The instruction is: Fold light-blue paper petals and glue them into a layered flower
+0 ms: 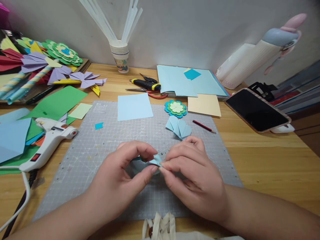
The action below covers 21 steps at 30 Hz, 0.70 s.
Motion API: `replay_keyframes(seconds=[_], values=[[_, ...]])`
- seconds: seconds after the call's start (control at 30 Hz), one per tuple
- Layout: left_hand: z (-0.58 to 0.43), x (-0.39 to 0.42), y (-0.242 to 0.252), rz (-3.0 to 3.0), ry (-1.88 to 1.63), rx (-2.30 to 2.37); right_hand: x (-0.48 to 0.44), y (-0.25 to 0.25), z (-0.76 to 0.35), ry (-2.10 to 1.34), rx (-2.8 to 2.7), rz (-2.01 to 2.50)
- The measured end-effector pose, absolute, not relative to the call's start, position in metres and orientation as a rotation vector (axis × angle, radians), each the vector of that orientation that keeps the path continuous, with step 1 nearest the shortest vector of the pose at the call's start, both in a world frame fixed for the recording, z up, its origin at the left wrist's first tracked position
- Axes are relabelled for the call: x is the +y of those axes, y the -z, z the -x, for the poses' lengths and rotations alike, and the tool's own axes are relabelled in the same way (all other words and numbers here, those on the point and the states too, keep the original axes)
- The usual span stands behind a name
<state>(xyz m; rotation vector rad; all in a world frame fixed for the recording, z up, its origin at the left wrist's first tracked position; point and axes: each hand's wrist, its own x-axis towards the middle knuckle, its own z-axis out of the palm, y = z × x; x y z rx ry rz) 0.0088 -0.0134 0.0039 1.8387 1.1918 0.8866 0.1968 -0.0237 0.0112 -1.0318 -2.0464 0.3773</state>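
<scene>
A light blue folded paper piece (155, 161) is between my two hands, just above the grey cutting mat (75, 173). My left hand (125, 170) grips it from the left, thumb below and fingers curled over it. The thumb and forefinger of my right hand (195, 173) pinch its right tip. Fingers hide part of the paper. Just beyond my right hand lies a light blue petal-shaped paper piece (178, 126). A layered blue and green paper flower (175, 108) rests behind that. Farther back on the mat is a light blue paper square (135, 106).
A glue gun (50, 143) with its cord lies at left beside coloured papers. Scissors (140, 90) and a cutter knife (146, 84) lie behind the mat. A pencil (204, 127), a phone (258, 110) and a paper stack (172, 78) are at right. Paper cups (120, 56) hold white strips.
</scene>
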Motion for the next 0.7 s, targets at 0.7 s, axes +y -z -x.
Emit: replay_keyframes(seconds=[0.7], values=[[-0.0083, -0.0125, -0.0074, -2.004, -0.875, 1.118, -0.0253, -0.0109, -0.1967, -0.368, -2.066, 0.949]])
